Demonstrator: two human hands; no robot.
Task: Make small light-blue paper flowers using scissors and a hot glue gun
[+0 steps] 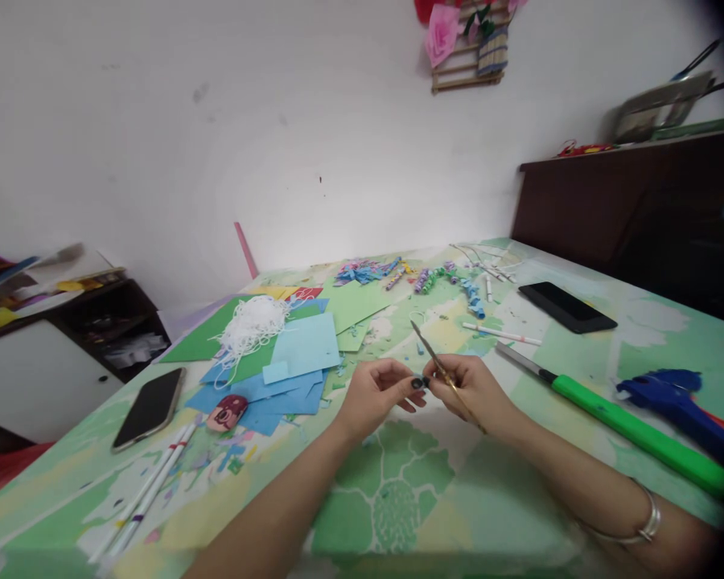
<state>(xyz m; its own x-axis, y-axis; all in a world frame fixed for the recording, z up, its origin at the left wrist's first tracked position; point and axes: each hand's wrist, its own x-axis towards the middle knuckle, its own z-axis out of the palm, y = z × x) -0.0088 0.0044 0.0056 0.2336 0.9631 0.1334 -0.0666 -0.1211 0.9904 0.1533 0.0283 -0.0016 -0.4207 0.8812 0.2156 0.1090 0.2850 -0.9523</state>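
Observation:
My left hand (377,394) is closed in a pinch over the front middle of the table. Whatever lies between its dark-nailed fingertips is too small to make out. Close against it, my right hand (471,392) grips a slim gold tool (439,362) with a pointed grey blade, slanting up and left. The fingertips of both hands meet. Left of them lie light blue paper sheets (306,346) and a heap of white string (253,322). Beyond the hands are curled paper strips in blue (471,297) and green (438,277).
A green-handled cutter (633,426) and a blue glue gun (669,406) lie at the right. Dark phones rest on the right (567,305) and left (150,408). White sticks (150,490) and a pink patterned case (228,412) lie left, among paper scraps.

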